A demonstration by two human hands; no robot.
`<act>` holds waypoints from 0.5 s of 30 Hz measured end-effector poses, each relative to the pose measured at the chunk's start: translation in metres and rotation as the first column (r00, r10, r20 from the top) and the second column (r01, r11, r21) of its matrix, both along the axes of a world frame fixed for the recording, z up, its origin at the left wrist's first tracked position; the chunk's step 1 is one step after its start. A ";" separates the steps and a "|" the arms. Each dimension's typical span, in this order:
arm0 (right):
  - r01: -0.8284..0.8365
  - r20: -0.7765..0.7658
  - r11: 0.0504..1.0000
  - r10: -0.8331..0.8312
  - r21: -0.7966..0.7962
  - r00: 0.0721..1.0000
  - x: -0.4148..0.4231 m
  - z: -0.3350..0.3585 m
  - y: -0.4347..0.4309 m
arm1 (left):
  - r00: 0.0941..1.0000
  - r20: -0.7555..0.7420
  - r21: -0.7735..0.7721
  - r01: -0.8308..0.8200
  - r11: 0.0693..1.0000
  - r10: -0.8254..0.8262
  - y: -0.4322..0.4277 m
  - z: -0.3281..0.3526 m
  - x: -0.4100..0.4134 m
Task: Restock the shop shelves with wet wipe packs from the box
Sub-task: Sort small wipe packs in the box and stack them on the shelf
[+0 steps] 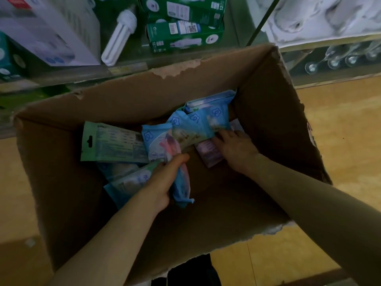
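Step in hand, by judgement: gathering stock out of box.
- Left grip: fingers curled tight round bunch of blue packs.
- Right grip: fingertips at edge of blue pack just ahead, palm over purple pack. Closure cannot be told.
- Green pack: left of left grip, untouched.
- Advice: slide right fingers fully under, square stack, lift both bunches together. Film likely slippery.
- Surroundings: box stands on wooden floor. Shelf with bulb cartons beyond grips.
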State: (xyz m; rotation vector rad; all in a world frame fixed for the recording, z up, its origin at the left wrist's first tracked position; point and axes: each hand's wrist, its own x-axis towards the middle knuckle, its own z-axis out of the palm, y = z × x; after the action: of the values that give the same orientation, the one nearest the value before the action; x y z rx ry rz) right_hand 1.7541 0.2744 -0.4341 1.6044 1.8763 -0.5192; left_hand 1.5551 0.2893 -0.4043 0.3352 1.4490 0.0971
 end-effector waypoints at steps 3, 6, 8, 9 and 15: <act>-0.025 0.076 1.000 0.024 0.009 0.997 -0.003 -0.005 -0.010 | 1.000 0.006 0.005 0.016 1.000 -0.016 -0.002 -0.001 -0.002; 0.005 0.114 1.000 -0.003 -0.016 0.993 -0.008 -0.010 -0.006 | 0.999 -0.013 0.036 0.034 0.999 -0.033 -0.005 0.000 -0.003; 0.026 0.126 1.000 -0.024 -0.014 0.992 -0.009 -0.011 0.000 | 0.999 -0.024 0.038 0.048 0.998 -0.047 -0.007 0.003 -0.005; 0.031 0.132 1.000 -0.029 -0.007 0.991 -0.011 -0.010 0.001 | 0.998 -0.032 0.030 0.049 0.998 -0.048 -0.009 0.004 -0.006; 0.064 0.155 0.997 -0.055 -0.051 0.986 -0.015 0.008 0.003 | 0.998 -0.063 0.041 0.030 0.999 -0.027 -0.015 0.015 -0.023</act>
State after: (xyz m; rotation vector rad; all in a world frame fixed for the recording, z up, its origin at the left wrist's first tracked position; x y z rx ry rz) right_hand 1.7393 0.2777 -0.4258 1.6198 1.6910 -0.4561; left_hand 1.5318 0.2747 -0.3891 0.3965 1.5051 0.0947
